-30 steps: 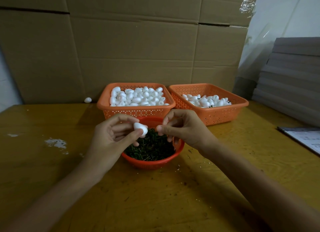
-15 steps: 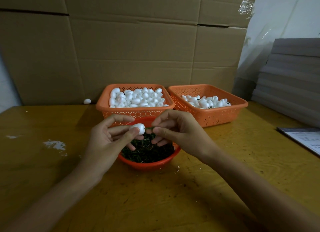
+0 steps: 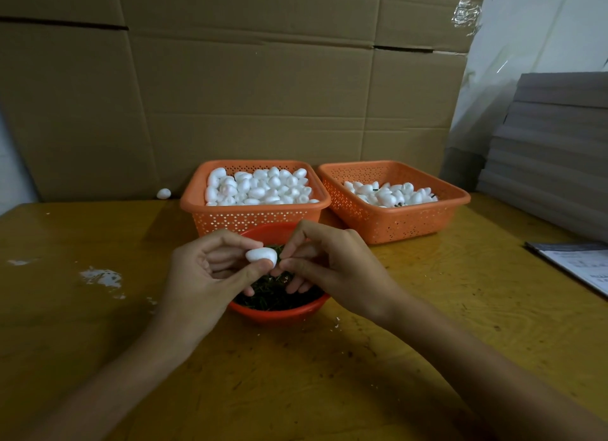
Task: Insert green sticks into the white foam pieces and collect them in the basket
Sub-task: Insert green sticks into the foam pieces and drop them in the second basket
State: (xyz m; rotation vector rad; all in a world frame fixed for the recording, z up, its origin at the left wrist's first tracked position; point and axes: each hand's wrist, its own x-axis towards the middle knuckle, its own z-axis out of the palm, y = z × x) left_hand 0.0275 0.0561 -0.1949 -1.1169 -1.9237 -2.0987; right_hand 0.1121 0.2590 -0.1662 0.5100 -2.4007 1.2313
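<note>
**Stick insertion over the bowl, head view**

Background: cardboard wall (image 3: pixel 263 95) behind a yellow wooden table (image 3: pixel 427 342); clear plastic sheet (image 3: pixel 526 46) and a stack of grey boards (image 3: pixel 552 144) at right; printed paper (image 3: pixel 579 266) at the right table edge; white scuff marks (image 3: pixel 102 276) on the left of the surface.

At the back of the table, side by side and almost touching: left orange basket (image 3: pixel 256 217), heaped with plain white foam pieces; right orange basket (image 3: pixel 394 223), less full, with foam pieces and a few dark bits among them; too small to say whether sticks.

Just in front of the left basket: red bowl (image 3: pixel 279 314), filled with green sticks (image 3: pixel 273 297).

Left hand (image 3: pixel 204 276): above the bowl, thumb and forefinger curled round one foam piece (image 3: pixel 262 255); held lengthwise, narrow end toward the other hand; remaining fingers curled underneath.

Right hand (image 3: pixel 335 269): also above the bowl; thumb and forefinger closed in a narrow pinch right against the narrow end of the held piece; other fingers curled down toward the sticks; cannot tell whether a stick sits inside the pinch, hidden by the fingertips.

Also noted: one stray foam piece (image 3: pixel 163 193) on the table against the cardboard, left of the left basket, well apart from both hands.
</note>
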